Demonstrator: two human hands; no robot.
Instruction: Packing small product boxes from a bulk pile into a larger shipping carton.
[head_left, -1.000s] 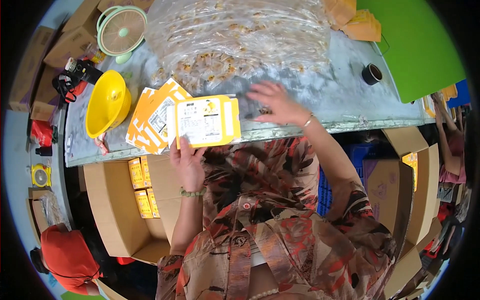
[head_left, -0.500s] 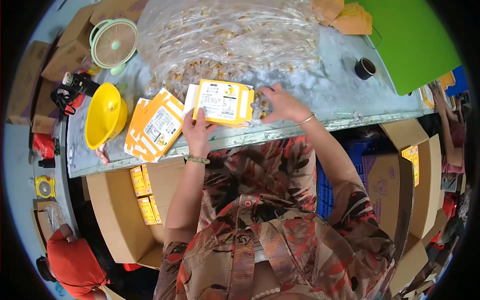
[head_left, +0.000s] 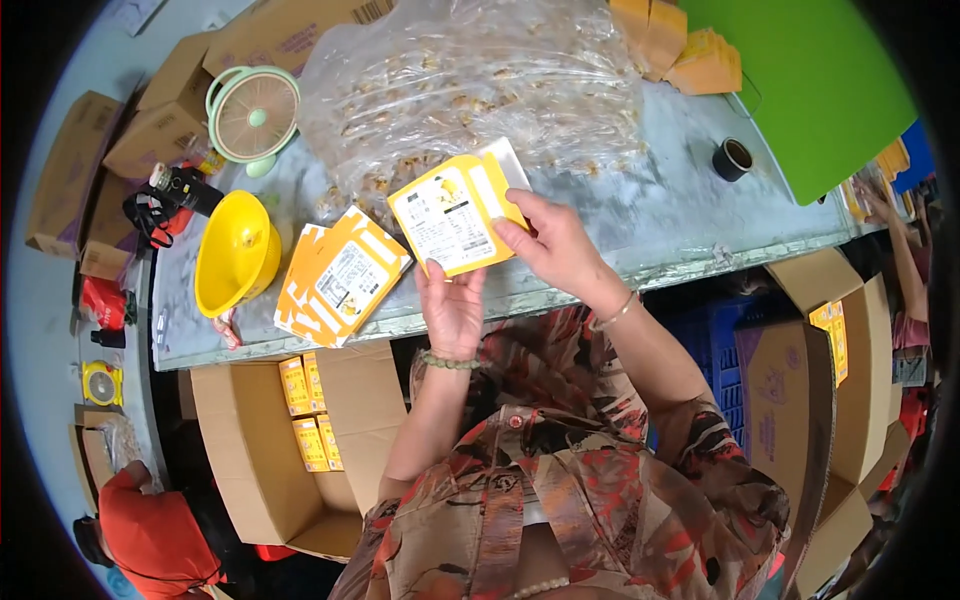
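Note:
A yellow-and-white small carton (head_left: 445,222), with printed panels, is held tilted above the table's near edge. My left hand (head_left: 453,308) grips its lower edge from below, palm turned up. The thumb and fingers of my right hand (head_left: 560,243) close on its right end. A white flap (head_left: 508,163) sticks out at the upper right corner; the inside is hidden. To the left, partly overlapped by the carton, lies a stack of flattened yellow-and-white cartons (head_left: 345,278). Behind it, a big clear plastic bag (head_left: 480,90) covers many small packets.
At left stand a yellow basin (head_left: 238,255) and a green fan (head_left: 254,112). A dark cup (head_left: 732,159) and green board (head_left: 830,90) are at right. Open cardboard boxes (head_left: 235,440) with yellow cartons flank my lap. Another person in red (head_left: 155,535) is lower left; another's arm (head_left: 905,255) is far right.
My right hand has moved from small clear packets beside the carton onto the carton's right end. The carton has tilted, its right end higher. Those packets no longer show there.

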